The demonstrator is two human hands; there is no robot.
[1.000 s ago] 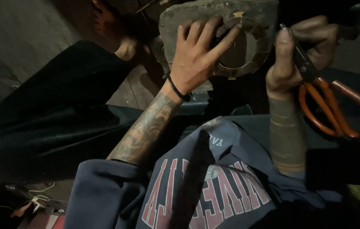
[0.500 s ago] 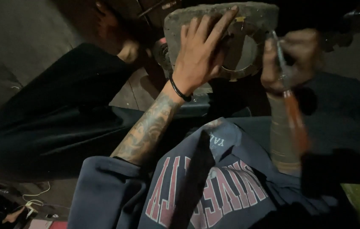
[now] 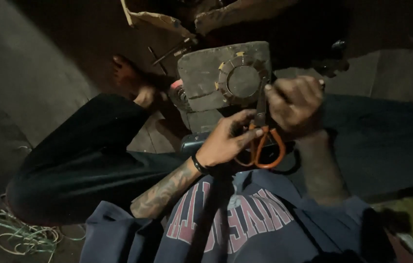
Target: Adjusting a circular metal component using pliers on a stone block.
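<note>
Two hands meet at orange-handled scissors over a grey block

Two bare hands close on a pair of orange-handled scissors (image 3: 261, 139) in dim light, just below a grey block (image 3: 206, 80) that stands between the seated person's legs. The scissors point upward, their dark blades rising toward a round ring with small pale tabs (image 3: 242, 80) set on the face of the block; the tips reach its lower right edge, though whether they touch it cannot be told. The right hand (image 3: 295, 104) is curled shut around the upper part of the scissors near the pivot, knuckles toward the camera. The left hand (image 3: 226, 141), a dark band at its wrist and a tattooed forearm behind it, comes in from below with fingers together, their tips resting at the orange loops; whether any finger passes through a loop cannot be told.

Nearer the camera lies a navy sweatshirt with red lettering (image 3: 235, 219). Dark trousers (image 3: 89, 160) cover the left leg, which stretches up-left to a bare foot (image 3: 131, 78) on the floor. Torn cardboard (image 3: 157, 19) lies beyond the block, and a tangle of pale cord (image 3: 16, 234) sits at the lower left.
</note>
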